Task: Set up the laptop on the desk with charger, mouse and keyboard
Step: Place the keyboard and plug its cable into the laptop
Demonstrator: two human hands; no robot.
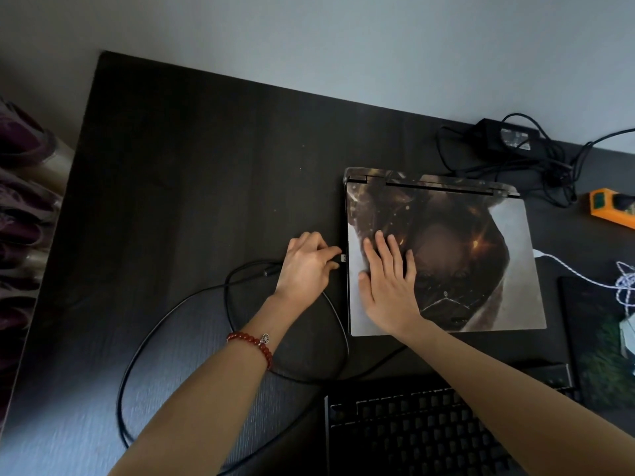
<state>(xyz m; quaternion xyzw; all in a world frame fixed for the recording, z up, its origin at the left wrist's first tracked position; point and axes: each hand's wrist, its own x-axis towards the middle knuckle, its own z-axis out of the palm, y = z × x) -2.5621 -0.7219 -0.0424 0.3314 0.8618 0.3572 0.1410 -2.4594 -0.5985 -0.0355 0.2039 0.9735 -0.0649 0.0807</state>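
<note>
A closed laptop (pixel 481 255) with a picture skin on its lid lies on the dark desk (pixel 192 173). My right hand (pixel 390 280) rests flat on the lid's left part, fingers spread. My left hand (pixel 307 266) pinches a black cable's plug (pixel 342 258) right at the laptop's left edge. That black cable (pixel 192 304) loops over the desk to the left and front. A black keyboard (pixel 412 431) lies at the front, partly under my right forearm. The charger brick (pixel 505 137) with tangled black wires sits behind the laptop.
An orange power strip (pixel 611 209) is at the right edge. A white braided cable (pixel 584 276) runs from the laptop's right side over a dark mouse pad (pixel 594 338). A pale wall stands behind the desk. Purple fabric (pixel 20 201) hangs past the left edge.
</note>
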